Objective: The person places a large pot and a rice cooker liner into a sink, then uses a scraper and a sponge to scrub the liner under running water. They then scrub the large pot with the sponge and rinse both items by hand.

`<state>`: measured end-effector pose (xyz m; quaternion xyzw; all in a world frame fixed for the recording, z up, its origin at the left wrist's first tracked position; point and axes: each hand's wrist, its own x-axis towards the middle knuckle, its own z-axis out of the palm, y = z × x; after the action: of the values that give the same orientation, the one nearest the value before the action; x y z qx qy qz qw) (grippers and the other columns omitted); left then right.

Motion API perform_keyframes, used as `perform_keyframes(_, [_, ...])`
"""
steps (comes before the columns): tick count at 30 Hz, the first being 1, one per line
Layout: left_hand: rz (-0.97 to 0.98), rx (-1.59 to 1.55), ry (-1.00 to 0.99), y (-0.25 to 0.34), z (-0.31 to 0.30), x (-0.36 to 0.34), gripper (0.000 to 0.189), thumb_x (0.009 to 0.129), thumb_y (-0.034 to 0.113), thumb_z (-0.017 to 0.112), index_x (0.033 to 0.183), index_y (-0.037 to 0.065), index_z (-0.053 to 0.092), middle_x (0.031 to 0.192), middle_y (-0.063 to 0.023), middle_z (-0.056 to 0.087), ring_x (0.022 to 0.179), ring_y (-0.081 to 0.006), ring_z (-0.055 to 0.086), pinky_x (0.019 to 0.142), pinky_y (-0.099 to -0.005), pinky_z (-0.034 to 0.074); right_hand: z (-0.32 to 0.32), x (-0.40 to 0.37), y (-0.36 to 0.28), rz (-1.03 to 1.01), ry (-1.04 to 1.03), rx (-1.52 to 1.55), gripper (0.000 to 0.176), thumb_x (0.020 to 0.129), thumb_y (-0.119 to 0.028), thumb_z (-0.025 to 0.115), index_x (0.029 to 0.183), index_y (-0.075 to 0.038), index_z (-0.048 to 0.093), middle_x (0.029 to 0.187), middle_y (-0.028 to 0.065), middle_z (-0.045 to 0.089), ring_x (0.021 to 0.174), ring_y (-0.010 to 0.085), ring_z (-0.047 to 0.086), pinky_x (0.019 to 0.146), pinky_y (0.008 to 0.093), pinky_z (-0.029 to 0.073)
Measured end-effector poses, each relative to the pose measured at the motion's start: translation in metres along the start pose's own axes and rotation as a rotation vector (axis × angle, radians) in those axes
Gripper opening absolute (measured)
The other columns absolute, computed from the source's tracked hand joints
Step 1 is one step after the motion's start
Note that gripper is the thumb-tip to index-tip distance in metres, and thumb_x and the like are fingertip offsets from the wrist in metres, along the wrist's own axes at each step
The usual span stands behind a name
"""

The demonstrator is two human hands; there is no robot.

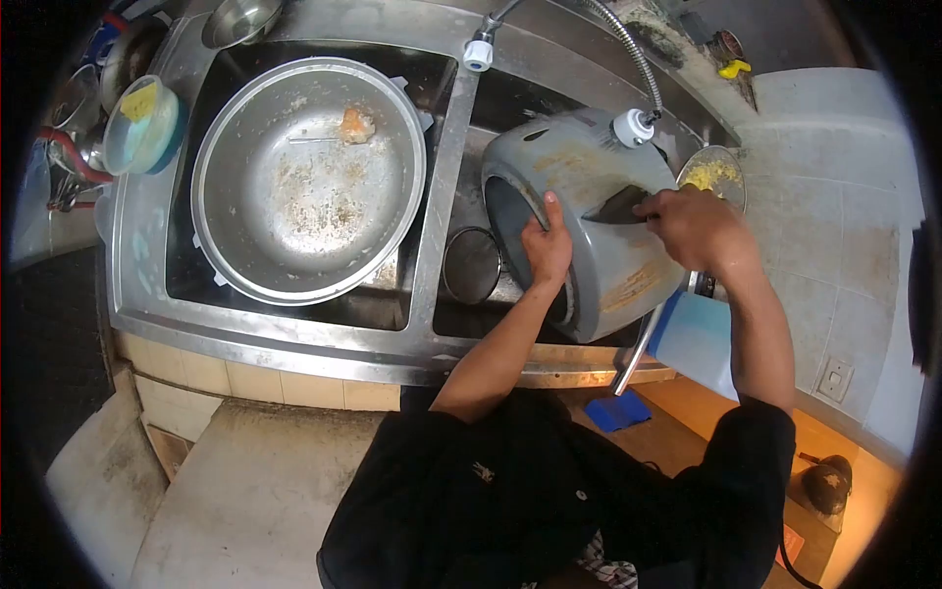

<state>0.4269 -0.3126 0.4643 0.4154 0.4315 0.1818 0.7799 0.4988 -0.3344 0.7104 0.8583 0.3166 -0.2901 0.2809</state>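
Note:
A large grey container (579,167), streaked with brown residue outside, lies tilted on its side over the right sink basin, its round opening facing left. My left hand (548,245) grips its rim, thumb up against the outer wall and fingers partly hidden at the opening. My right hand (702,231) is closed on a dark flat piece (620,206) with a wedge-shaped end, which lies against the container's wall. I cannot tell whether this piece is a scraper. Just above the container hangs a white spray head (633,128) on a coiled metal hose.
A big metal pot (309,196) with an orange scrap inside fills the left basin. At left stands a plastic tub (145,126) with a yellow sponge. A strainer (713,172) of yellow bits sits behind my right hand. A round dark-centred item (472,265) lies in the right basin.

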Motion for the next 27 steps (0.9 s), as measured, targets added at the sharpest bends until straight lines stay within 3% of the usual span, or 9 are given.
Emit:
perform_keyframes(6, [-0.1,0.015,-0.118,0.006,-0.005,-0.007,0.067,0.095,0.053,0.047,0.104,-0.012,0.06,0.094,-0.0265,0.066,0.092,-0.0362,0.063,0.085,-0.0401,0.044,0.015,0.051,-0.007,0.014,0.195,0.128,0.033,0.091,-0.023,0.051,0.12,-0.014,0.062,0.115,0.0138,0.064,0.11,0.0321,0.058,0.094,0.0419,0.046])
perform_keyframes(9, [0.027,0.113,-0.077,0.002,-0.013,0.004,0.07,0.096,0.056,0.043,0.099,-0.012,0.061,0.091,-0.021,0.067,0.087,-0.0264,0.061,0.083,-0.0349,0.045,0.006,0.043,-0.017,0.048,0.13,0.048,0.031,0.09,-0.02,0.05,0.118,-0.013,0.063,0.112,0.0158,0.065,0.106,0.0342,0.06,0.091,0.0437,0.048])
perform_keyframes(12, [-0.031,0.187,-0.131,-0.012,-0.01,0.004,0.072,0.096,0.056,0.04,0.093,-0.013,0.059,0.086,-0.0298,0.064,0.088,-0.039,0.063,0.08,-0.0431,0.045,0.014,0.072,-0.01,0.035,0.12,0.038,0.03,0.089,-0.019,0.049,0.113,-0.01,0.064,0.11,0.0178,0.065,0.105,0.0366,0.06,0.091,0.0453,0.048])
perform_keyframes(15, [-0.047,0.142,-0.177,-0.009,-0.013,0.007,0.072,0.098,0.056,0.037,0.09,-0.013,0.06,0.082,-0.023,0.064,0.079,-0.0291,0.061,0.077,-0.0386,0.044,0.026,0.095,-0.019,-0.005,0.175,0.076,0.03,0.089,-0.019,0.048,0.113,-0.009,0.064,0.109,0.0183,0.065,0.105,0.0368,0.061,0.091,0.0454,0.048])
perform_keyframes(17, [-0.042,0.298,-0.16,-0.006,-0.019,0.009,0.073,0.098,0.056,0.036,0.089,-0.013,0.06,0.082,-0.0234,0.064,0.078,-0.0296,0.062,0.077,-0.0389,0.045,0.021,0.059,-0.023,0.011,0.178,0.127,0.031,0.088,-0.019,0.048,0.113,-0.009,0.064,0.11,0.0185,0.065,0.105,0.0363,0.061,0.091,0.0452,0.048])
perform_keyframes(19, [0.105,0.276,-0.085,-0.014,-0.015,0.005,0.074,0.096,0.057,0.039,0.086,-0.014,0.058,0.082,-0.0302,0.063,0.083,-0.0389,0.063,0.079,-0.0438,0.045,0.016,0.019,-0.019,0.085,0.197,0.101,0.031,0.089,-0.02,0.049,0.113,-0.009,0.065,0.112,0.0177,0.064,0.105,0.0358,0.061,0.091,0.0444,0.047])
perform_keyframes(20, [0.114,0.3,-0.068,-0.016,-0.012,0.005,0.074,0.097,0.056,0.038,0.085,-0.014,0.058,0.081,-0.0299,0.063,0.081,-0.0388,0.062,0.078,-0.0439,0.045,0.03,0.039,0.003,-0.023,0.164,0.086,0.031,0.09,-0.021,0.051,0.115,-0.01,0.065,0.113,0.0166,0.065,0.105,0.0348,0.061,0.091,0.043,0.048])
perform_keyframes(25, [-0.073,0.064,-0.197,-0.018,-0.01,0.005,0.071,0.098,0.054,0.037,0.093,-0.013,0.059,0.089,-0.03,0.063,0.089,-0.0411,0.061,0.082,-0.0437,0.043,0.028,0.059,-0.008,-0.066,0.21,0.168,0.032,0.089,-0.022,0.054,0.117,-0.012,0.065,0.112,0.0154,0.065,0.105,0.033,0.062,0.092,0.0415,0.048])
perform_keyframes(27, [0.111,0.049,-0.103,-0.026,-0.008,0.01,0.068,0.098,0.054,0.038,0.086,-0.01,0.058,0.086,-0.027,0.063,0.086,-0.0391,0.06,0.081,-0.043,0.043,0.017,0.0,-0.021,0.136,0.133,0.075,0.029,0.09,-0.023,0.053,0.115,-0.013,0.065,0.111,0.0163,0.065,0.103,0.0348,0.062,0.09,0.0424,0.048])
